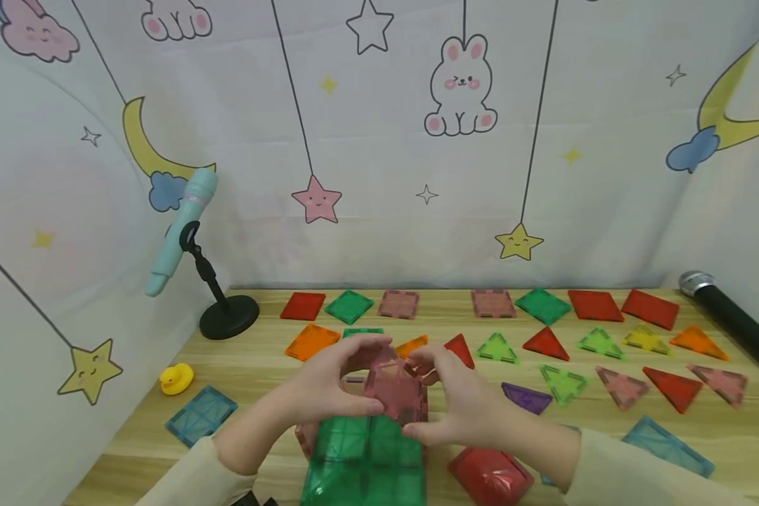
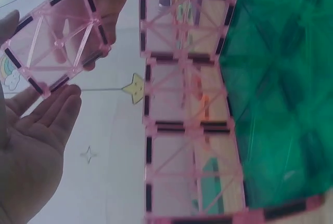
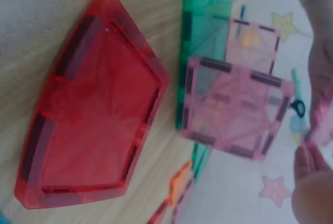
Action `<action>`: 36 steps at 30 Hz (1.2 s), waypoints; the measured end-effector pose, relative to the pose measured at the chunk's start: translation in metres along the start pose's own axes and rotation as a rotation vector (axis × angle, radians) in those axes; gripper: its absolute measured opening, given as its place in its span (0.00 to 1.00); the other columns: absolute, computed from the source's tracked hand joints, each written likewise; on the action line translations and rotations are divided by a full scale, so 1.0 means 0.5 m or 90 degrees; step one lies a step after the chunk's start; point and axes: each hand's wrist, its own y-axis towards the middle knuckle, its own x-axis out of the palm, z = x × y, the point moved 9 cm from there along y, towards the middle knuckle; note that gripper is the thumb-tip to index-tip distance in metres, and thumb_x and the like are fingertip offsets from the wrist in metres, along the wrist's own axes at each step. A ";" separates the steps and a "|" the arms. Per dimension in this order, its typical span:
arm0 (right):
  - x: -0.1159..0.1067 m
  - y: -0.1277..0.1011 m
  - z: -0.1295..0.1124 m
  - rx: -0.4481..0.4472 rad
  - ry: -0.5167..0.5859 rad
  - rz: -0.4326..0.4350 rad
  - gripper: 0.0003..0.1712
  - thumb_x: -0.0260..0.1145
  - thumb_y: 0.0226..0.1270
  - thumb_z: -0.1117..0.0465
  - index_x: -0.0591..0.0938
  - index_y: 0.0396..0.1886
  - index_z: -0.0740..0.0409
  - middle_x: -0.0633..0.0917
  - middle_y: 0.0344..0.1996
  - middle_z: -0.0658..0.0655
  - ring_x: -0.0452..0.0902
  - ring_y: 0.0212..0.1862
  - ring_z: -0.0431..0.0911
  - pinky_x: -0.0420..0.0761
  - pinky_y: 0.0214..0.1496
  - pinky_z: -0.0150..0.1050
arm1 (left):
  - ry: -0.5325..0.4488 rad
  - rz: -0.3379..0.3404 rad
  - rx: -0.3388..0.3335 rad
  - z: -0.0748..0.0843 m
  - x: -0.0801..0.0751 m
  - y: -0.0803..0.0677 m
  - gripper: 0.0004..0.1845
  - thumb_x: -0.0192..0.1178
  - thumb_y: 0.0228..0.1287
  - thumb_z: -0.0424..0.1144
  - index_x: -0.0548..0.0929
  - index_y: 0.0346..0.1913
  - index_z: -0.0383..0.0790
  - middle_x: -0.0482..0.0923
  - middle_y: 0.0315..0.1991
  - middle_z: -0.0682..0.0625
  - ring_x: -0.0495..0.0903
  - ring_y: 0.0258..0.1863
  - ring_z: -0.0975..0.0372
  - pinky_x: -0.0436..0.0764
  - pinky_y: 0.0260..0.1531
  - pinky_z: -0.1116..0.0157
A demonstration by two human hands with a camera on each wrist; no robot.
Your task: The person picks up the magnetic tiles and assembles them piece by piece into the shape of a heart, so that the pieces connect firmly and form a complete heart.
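A pink square magnetic tile (image 1: 395, 390) is held up between both hands. My left hand (image 1: 344, 376) grips its left side, thumb on the near face. At its right edge, my right hand (image 1: 452, 397) curls its fingers and thumb around the tile. Below them lies a structure topped with green magnetic tiles (image 1: 363, 460). In the left wrist view, a row of pink square tiles (image 2: 187, 91) borders the green part, and the held tile (image 2: 60, 44) is apart from that row. Another pink square (image 3: 237, 107) stands by the green side in the right wrist view.
A red tile piece (image 1: 492, 476) lies right of the structure. Rows of coloured tiles (image 1: 597, 306) fill the table's back and right. Blue tiles (image 1: 201, 414), a yellow duck (image 1: 176, 379), a mint microphone on a stand (image 1: 183, 228) and a black microphone (image 1: 740, 327) stand around.
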 end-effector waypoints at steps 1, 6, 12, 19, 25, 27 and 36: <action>0.002 0.001 0.004 0.010 0.013 -0.011 0.44 0.73 0.53 0.50 0.61 0.62 0.60 0.72 0.55 0.53 0.71 0.54 0.48 0.74 0.54 0.44 | 0.017 0.004 0.007 0.001 -0.007 -0.006 0.37 0.67 0.57 0.39 0.63 0.68 0.38 0.69 0.60 0.45 0.70 0.59 0.56 0.72 0.55 0.59; -0.019 -0.004 0.037 0.054 0.033 -0.004 0.46 0.70 0.58 0.52 0.55 0.68 0.59 0.70 0.59 0.56 0.68 0.59 0.51 0.70 0.58 0.49 | 0.077 0.006 0.009 -0.009 -0.052 -0.053 0.39 0.67 0.54 0.40 0.62 0.68 0.44 0.71 0.56 0.51 0.71 0.56 0.60 0.70 0.57 0.59; -0.051 -0.006 0.067 0.060 0.010 0.052 0.44 0.70 0.58 0.57 0.55 0.68 0.59 0.70 0.60 0.57 0.69 0.60 0.53 0.69 0.59 0.49 | 0.102 -0.019 0.000 -0.034 -0.082 -0.120 0.37 0.66 0.53 0.38 0.65 0.67 0.47 0.72 0.55 0.48 0.72 0.53 0.59 0.72 0.53 0.63; -0.059 -0.005 0.090 0.072 0.001 0.066 0.43 0.69 0.60 0.56 0.56 0.68 0.59 0.70 0.60 0.58 0.69 0.59 0.54 0.69 0.59 0.51 | 0.110 -0.029 -0.054 -0.057 -0.082 -0.171 0.34 0.67 0.52 0.39 0.69 0.63 0.41 0.72 0.58 0.45 0.71 0.53 0.60 0.72 0.53 0.63; -0.067 -0.004 0.091 0.048 -0.030 0.083 0.42 0.69 0.59 0.59 0.57 0.68 0.62 0.71 0.59 0.58 0.69 0.58 0.52 0.70 0.58 0.48 | 0.135 -0.056 -0.088 -0.086 -0.060 -0.189 0.33 0.69 0.50 0.41 0.69 0.62 0.48 0.69 0.56 0.48 0.68 0.53 0.61 0.71 0.53 0.62; -0.068 -0.005 0.094 0.049 -0.031 0.085 0.42 0.69 0.59 0.59 0.58 0.68 0.62 0.72 0.59 0.58 0.69 0.58 0.52 0.70 0.58 0.48 | 0.156 -0.067 -0.099 -0.095 -0.052 -0.191 0.34 0.70 0.48 0.44 0.69 0.60 0.53 0.68 0.54 0.51 0.67 0.52 0.61 0.71 0.53 0.61; -0.078 -0.010 0.119 0.069 -0.041 0.098 0.41 0.69 0.59 0.59 0.58 0.67 0.63 0.71 0.59 0.60 0.68 0.59 0.53 0.69 0.59 0.48 | 0.293 -0.082 -0.081 -0.097 -0.035 -0.193 0.31 0.72 0.44 0.55 0.73 0.53 0.53 0.61 0.53 0.57 0.61 0.52 0.59 0.71 0.46 0.59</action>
